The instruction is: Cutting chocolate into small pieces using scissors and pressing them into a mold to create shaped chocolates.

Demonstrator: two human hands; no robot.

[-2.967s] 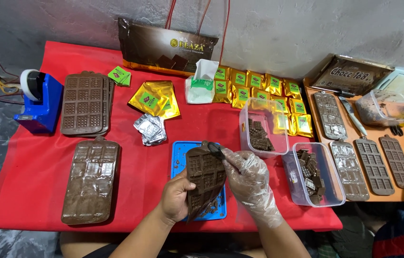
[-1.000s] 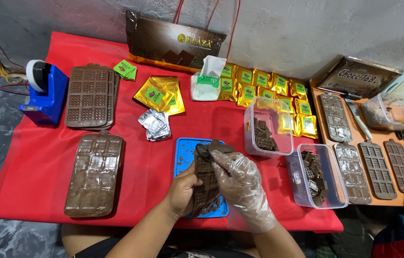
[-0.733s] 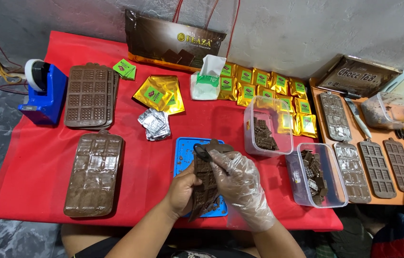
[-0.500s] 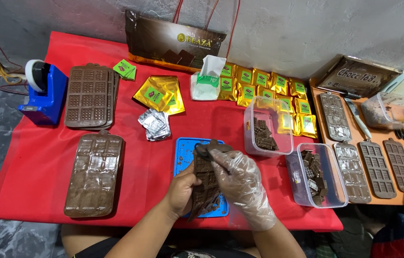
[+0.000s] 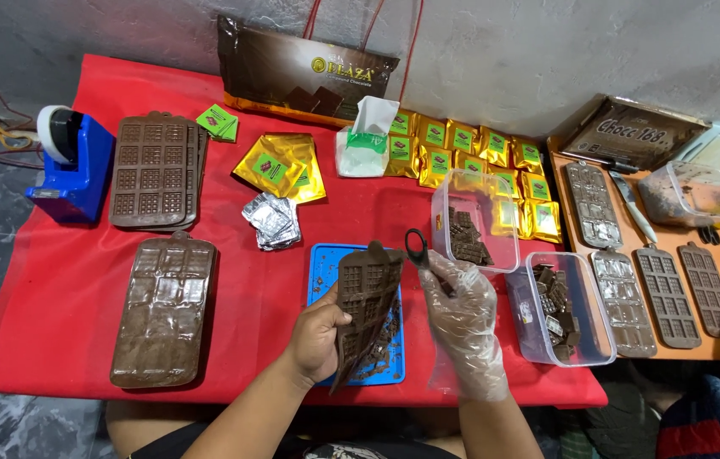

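Note:
My left hand (image 5: 317, 336) grips a brown silicone chocolate mould (image 5: 367, 302) by its left edge and holds it tilted up over a blue mat (image 5: 326, 268) strewn with chocolate crumbs. My right hand (image 5: 460, 310), in a clear plastic glove, holds a small pair of black-handled scissors (image 5: 418, 248) at the mould's upper right corner. Just right of that hand stand two clear plastic tubs (image 5: 470, 223) (image 5: 566, 306) with chocolate pieces inside.
On the red cloth (image 5: 62, 280) lie a filled mould (image 5: 164, 310), a stack of empty moulds (image 5: 156, 170), a blue tape dispenser (image 5: 75, 166), gold pouches (image 5: 283, 166), foil-wrapped pieces (image 5: 270, 221) and rows of gold packets (image 5: 479, 157). More moulds (image 5: 666, 293) lie on the wooden table at right.
The mould has been lifted and tilted more upright above the blue mat. My right hand with the scissors has shifted slightly to its upper right corner.

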